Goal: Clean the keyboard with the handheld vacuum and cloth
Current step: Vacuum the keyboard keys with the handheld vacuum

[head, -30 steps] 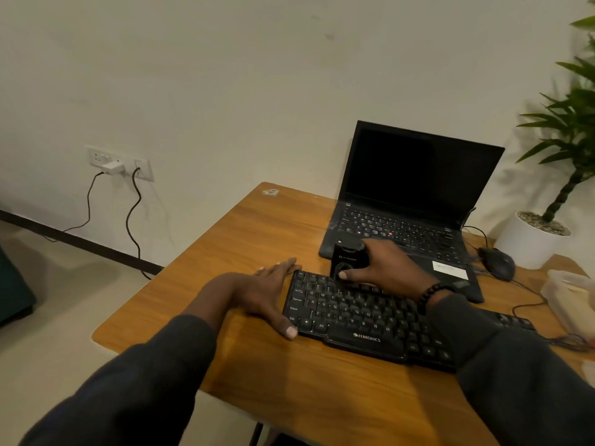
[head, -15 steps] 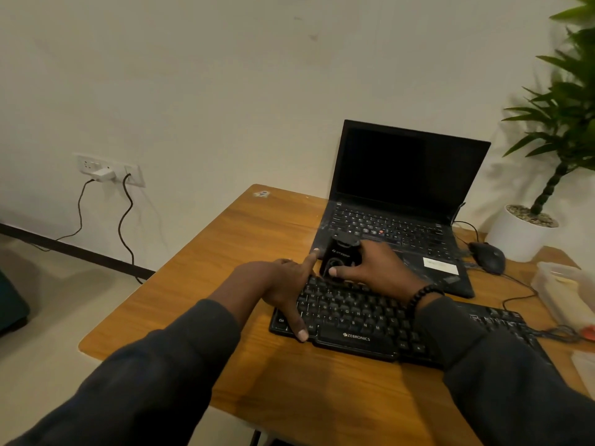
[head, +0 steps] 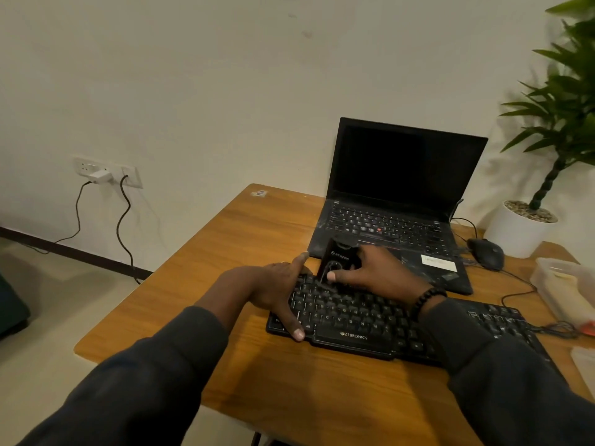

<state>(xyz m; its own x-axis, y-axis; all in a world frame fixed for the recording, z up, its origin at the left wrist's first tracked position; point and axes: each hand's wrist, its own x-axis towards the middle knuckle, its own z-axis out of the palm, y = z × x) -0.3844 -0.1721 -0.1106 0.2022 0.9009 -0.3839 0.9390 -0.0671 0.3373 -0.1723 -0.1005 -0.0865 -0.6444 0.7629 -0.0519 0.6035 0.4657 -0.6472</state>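
Keyboard (head: 351,320): black, wired, lay flat near the front edge of the wooden desk (head: 199,284), its right end hidden under the person's right sleeve. It was the item being cleaned.

Handheld vacuum (head: 336,263): small, black, held upright at the far left corner of the keyboard, its lower end on or just above the top key rows; contact could not be confirmed. Placement suggested suction work starting at the upper rows.

Right hand (head: 376,275): wrapped around the vacuum, thumb across its front face, fingers curled behind it. A beaded bracelet (head: 426,299) sat at the wrist.

Left hand (head: 277,291): flat, fingers straight and spread, resting on the left end of the keyboard, thumb down at its front edge, forefinger reaching to its far corner. It gripped nothing; judged to be steadying the keyboard so that it would not slide under the vacuum.

Cloth: not identified in view.

Laptop (head: 399,201): open, screen dark, just behind the keyboard.

Mouse (head: 486,252): black, beside the laptop on the right.

Potted plant (head: 528,226): white pot, far right corner.

Plastic container (head: 563,284): pale, at the right edge of the desk.

Wall socket (head: 106,172): on the left wall, with cables hanging down.

Task status, as judged: vacuuming stage under way; wiping not yet begun.
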